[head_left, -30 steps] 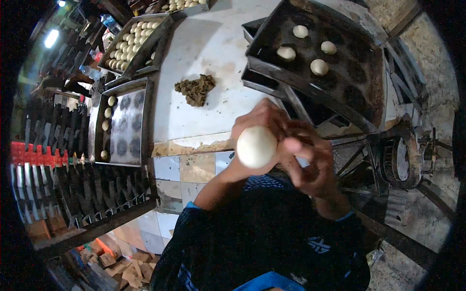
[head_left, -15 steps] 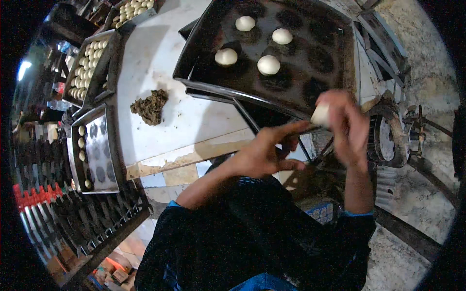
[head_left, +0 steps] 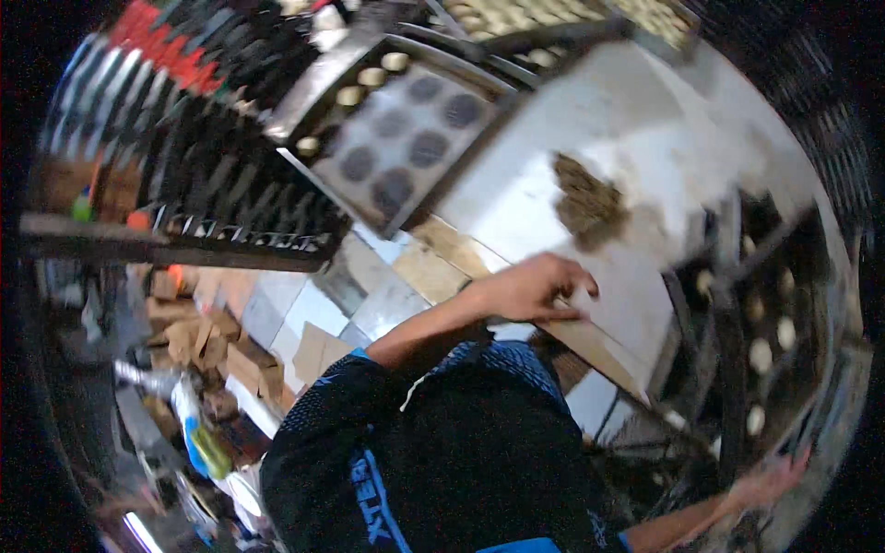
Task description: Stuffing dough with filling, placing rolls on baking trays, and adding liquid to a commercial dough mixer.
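Just over the front edge of the white table (head_left: pixel 502 207), my left hand (head_left: pixel 539 288) is open, its fingers loosely bent and apart from the thumb, with nothing in it. My right hand (head_left: pixel 770 484) is far off at the lower right, by the near side of a dark baking tray (head_left: pixel 733 313). Motion smears its fingers, so whether it holds anything does not show. Several pale round dough balls (head_left: pixel 761 355) sit in that tray. A brown crumbly lump (head_left: pixel 588 203) lies on the table beyond my left hand.
A tray with dark round marks (head_left: pixel 392 138) and a few dough balls stands at the table's left end. Fuller dough trays (head_left: pixel 553 28) line the back. A dark slatted rack (head_left: pixel 230 198) is at left; cardboard boxes (head_left: pixel 203 336) lie below it.
The view has swung left, bringing the boxes into sight and moving the dark tray to the right rim. My right hand has moved away from my left; its dough ball no longer shows.
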Tool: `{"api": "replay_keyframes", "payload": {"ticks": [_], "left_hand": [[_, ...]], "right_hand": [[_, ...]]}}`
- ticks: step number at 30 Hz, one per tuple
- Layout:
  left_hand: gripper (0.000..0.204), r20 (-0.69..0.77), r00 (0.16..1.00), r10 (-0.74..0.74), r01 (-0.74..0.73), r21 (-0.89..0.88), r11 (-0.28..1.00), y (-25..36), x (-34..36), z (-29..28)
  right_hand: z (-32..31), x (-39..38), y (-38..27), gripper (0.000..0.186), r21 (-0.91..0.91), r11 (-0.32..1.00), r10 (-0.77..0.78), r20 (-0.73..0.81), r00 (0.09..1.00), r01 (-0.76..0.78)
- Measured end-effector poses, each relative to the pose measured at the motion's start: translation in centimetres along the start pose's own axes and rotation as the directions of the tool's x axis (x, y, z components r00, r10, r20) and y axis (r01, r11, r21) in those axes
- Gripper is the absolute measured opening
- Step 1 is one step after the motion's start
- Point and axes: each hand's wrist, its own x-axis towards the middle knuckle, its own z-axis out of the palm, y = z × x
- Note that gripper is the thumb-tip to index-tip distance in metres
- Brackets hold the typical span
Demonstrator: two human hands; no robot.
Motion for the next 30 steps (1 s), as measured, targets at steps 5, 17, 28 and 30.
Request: {"api": "replay_keyframes", "payload": {"ticks": [5,17,28,30], "left_hand": [[0.039,-0.798,0.599,0.072,0.561,0.482,0.673,-12.6,-12.4,-19.6],[0.024,-0.981,0.131,-0.142,0.973,0.154,-0.172,-22.8,-24.1,-33.7],[0.056,-0.733,0.677,-0.070,0.252,0.141,0.957,-1.4,-1.8,-8.0],[0.076,-0.429,0.892,-0.141,0.260,0.235,0.937,1.8,1.5,-1.3]], "right_hand": [[4.0,-1.1,-10.6,0.039,-0.050,0.934,-0.356,-0.221,0.908,0.354],[6.6,-0.9,-17.2,0.023,-0.075,0.964,-0.241,0.158,0.958,0.255],[20.9,-7.5,-22.9,0.026,0.705,0.612,-0.237,0.597,0.766,-0.360],[21.2,-7.9,-22.3,0.025,0.608,0.630,-0.243,0.745,0.621,-0.483]]}}
